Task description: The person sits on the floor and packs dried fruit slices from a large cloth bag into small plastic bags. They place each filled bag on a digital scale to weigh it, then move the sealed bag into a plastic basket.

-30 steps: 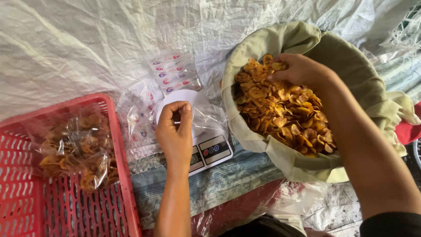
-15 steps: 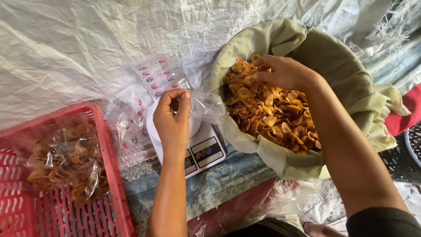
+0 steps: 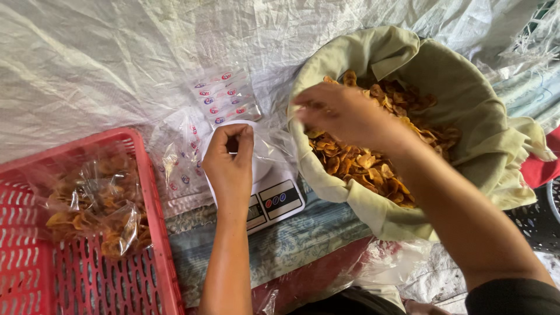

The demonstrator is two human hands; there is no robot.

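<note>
Clear plastic bag (image 3: 265,146), thin and crinkled, sits on the white digital scale (image 3: 274,195), which rests on patterned cloth between the red crate and the big basin. The left hand (image 3: 230,160) pinches the bag's mouth with thumb and fingertips curled together, holding it open over the scale's round white platform. The bag looks nearly see-through, so the platform shows through it; whether any chips lie inside cannot be told.

The scale's front panel carries a small grey display and a row of round red and blue buttons. Just beyond the scale, flat on the white tarp (image 3: 116,64), lies a stack of empty clear bags (image 3: 224,99) printed with rows of small oval red-and-blue marks; more such printed bags (image 3: 178,157) lie loosely to the left of the hand, touching the crate's edge.

The right hand (image 3: 344,114) hovers blurred over the near rim of the cloth-lined basin (image 3: 466,87), fingers bunched as if closed on a few chips, though the blur hides what it grips. The basin's olive-beige cloth folds over its rim and holds a heap of golden-brown fried chips (image 3: 361,163).

At the left, the red slotted crate (image 3: 35,262) holds filled clear bags of chips (image 3: 93,204), bunched together and glossy.
</note>
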